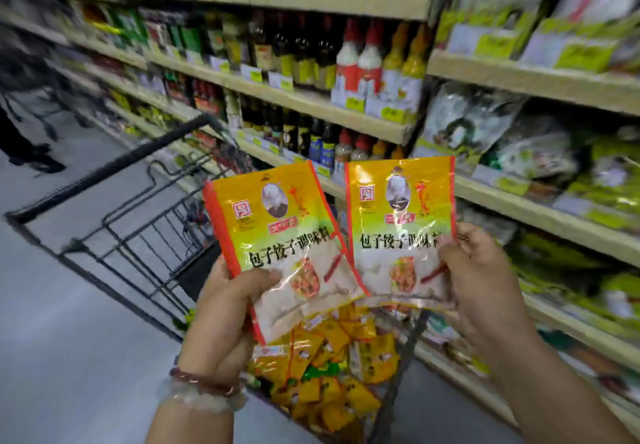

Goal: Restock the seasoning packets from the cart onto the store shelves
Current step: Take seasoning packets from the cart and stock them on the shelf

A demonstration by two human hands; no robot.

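Observation:
My left hand [225, 308] grips a yellow and red seasoning packet [277, 235] by its lower left corner. Beside it, my right hand [481, 277] pinches a second identical packet [401, 222] at its right edge. Both packets are held upright, side by side, above the black wire cart [114, 215]. Several more yellow packets [332, 364] lie heaped in the near end of the cart, under my hands. The store shelves [311, 104] rise to the right and ahead.
Dark sauce bottles [304, 52] and red-capped white bottles [360, 59] fill the middle shelves. Bagged goods [519, 138] with yellow price tags crowd the shelves at right. Grey aisle floor [69, 305] runs to the left. A person's dark legs [20, 138] stand at far left.

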